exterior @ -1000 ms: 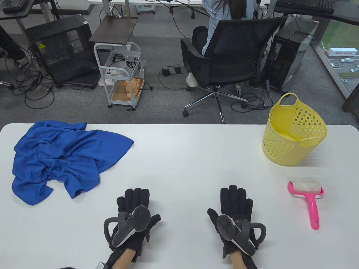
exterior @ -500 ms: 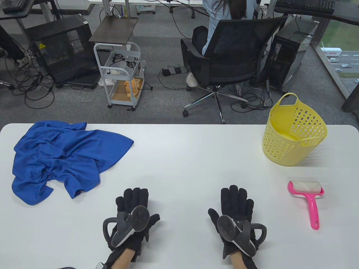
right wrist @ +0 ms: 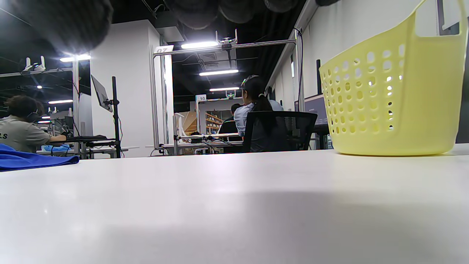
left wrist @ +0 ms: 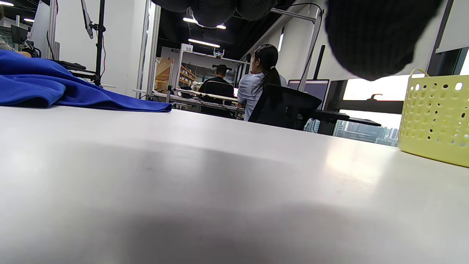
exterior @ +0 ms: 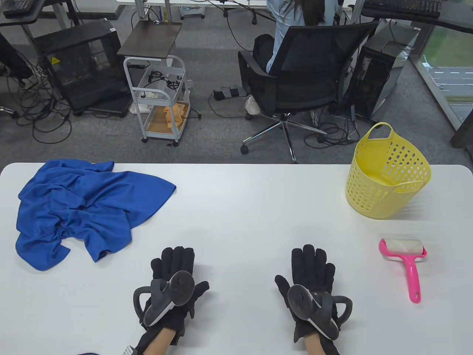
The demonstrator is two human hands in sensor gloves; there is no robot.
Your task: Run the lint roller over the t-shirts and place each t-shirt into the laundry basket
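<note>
Grip: left hand (exterior: 173, 275) and right hand (exterior: 308, 275) lie flat, fingers straight, holding nothing.
T-shirt: blue t-shirt (exterior: 85, 210) lies crumpled, far left.
Lint roller: pink lint roller (exterior: 406, 259) near right hand.
Basket: yellow laundry basket (exterior: 388, 177) stands far right.
Advice: spread the shirt flat before rolling.

A white table (exterior: 240, 207) fills the foreground. Beyond its far edge, a person sits in a black office chair (exterior: 310, 70), back turned. Left of the chair stands a white wheeled cart (exterior: 159, 100); right of it, a computer tower (exterior: 384, 70).
</note>
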